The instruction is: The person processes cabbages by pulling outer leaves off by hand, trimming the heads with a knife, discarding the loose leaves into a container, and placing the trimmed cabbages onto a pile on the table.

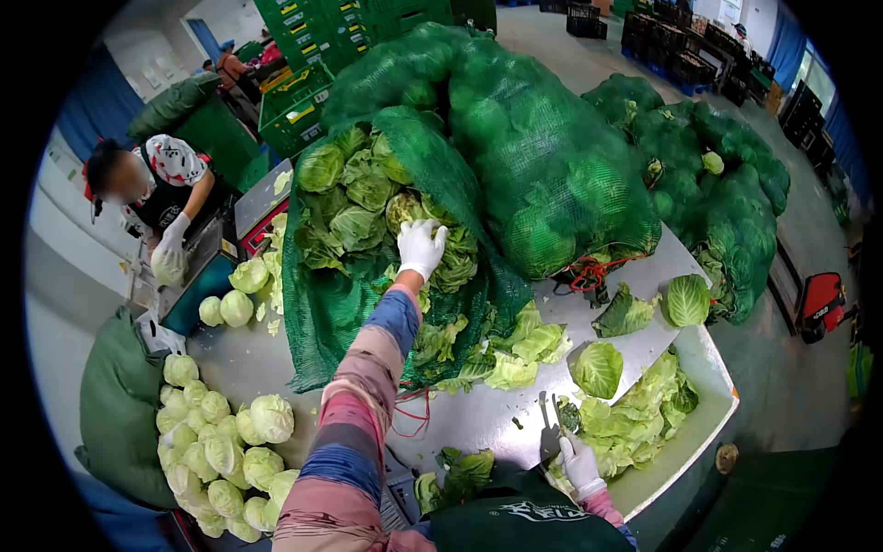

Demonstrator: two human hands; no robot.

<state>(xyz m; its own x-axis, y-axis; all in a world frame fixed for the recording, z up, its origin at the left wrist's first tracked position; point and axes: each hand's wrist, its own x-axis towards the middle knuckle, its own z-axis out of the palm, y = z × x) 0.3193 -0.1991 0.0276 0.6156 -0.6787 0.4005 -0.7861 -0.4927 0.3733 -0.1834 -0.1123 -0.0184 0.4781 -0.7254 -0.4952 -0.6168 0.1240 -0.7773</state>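
Head view of a sorting station, with a smooth grey metal counter (478, 419) carrying the produce. The white-gloved left hand (421, 247), at the end of a striped pink-and-blue sleeve (354, 414), reaches over the counter into an open green mesh sack (317, 336) standing toward the far edge. Its fingers are bent against a round, brown-mottled cabbage (401, 211) among leafy green heads; whether they grip it firmly cannot be told. The white-gloved right hand (579, 465), low by the near edge, is closed around a narrow dark knife (549, 432), whose handle is largely hidden. Just beside this hand, at the counter's near right corner, a pale straight-walled bin (706, 432) contains loose light-green leaves (639, 419). Two green cabbages occupy the right side: a rounded upright head (688, 301) near the right edge and a glossy oval head (598, 370) beside the bin. A bulging green mesh sack tied with red cord (570, 147) lies along the far edge. Pale trimmed cabbages (221, 451) are heaped at the near left corner. Beyond the left edge, a co-worker's gloved hand (173, 237) holds a pale cabbage (169, 269).
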